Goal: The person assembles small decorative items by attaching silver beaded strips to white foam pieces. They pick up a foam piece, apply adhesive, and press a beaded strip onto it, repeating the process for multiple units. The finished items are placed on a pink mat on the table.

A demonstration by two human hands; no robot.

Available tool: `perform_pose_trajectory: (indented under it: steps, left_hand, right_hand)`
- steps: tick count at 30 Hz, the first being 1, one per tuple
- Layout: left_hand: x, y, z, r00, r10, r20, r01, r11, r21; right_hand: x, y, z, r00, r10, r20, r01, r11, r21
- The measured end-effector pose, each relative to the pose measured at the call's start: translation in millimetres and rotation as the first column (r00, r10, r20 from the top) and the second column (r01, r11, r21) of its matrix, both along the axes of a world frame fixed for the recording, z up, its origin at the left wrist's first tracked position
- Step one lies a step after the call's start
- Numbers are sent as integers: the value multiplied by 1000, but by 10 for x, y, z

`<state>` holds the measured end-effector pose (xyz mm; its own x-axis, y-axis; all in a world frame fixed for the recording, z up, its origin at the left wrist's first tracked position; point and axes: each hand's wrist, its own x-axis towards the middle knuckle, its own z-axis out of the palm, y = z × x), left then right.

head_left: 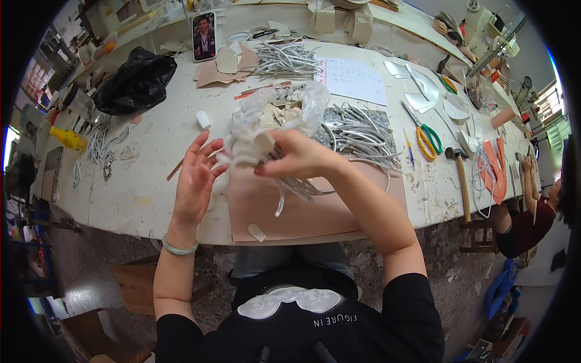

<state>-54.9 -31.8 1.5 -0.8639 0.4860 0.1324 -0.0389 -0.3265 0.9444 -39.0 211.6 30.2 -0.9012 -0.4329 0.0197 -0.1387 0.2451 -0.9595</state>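
Note:
My right hand is closed round a bunch of small cream-coloured flat pieces, smeared by motion. Just left of the bunch, my left hand is raised with its fingers spread and nothing in it. Silver braided cords show under my right hand; whether it holds them too is hard to see. Beyond the hands lies a clear plastic bag with more cream pieces inside. A single rounded cream piece rests on the pinkish-brown sheet at the near edge.
More silver cords lie right of the bag, others behind it. Orange-and-green scissors and a hammer are on the right. A black plastic bag, white cap and phone stand left. Another person sits far right.

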Motion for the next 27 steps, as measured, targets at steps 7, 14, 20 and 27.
perform_pose_trajectory:
  steps: [7,14,20,27]
  left_hand:
    - [20,214,28,993,31,115,-30,999,-13]
    - [134,162,-181,995,89,52,-79,981,-180]
    - [38,421,46,996,34,-84,-61,939,-338]
    - [-57,483,258,940,-47,-337,-147,836,-528]
  right_hand:
    - [-238,152,206,976,-30,217,128,882,-454]
    - [-601,847,978,947,-294,129,307,710,-633]
    - [-736,1050,1300,944,-314,101,305,717,-627]
    - [-1043,1856,1130,851,-525,31,525,851,17]
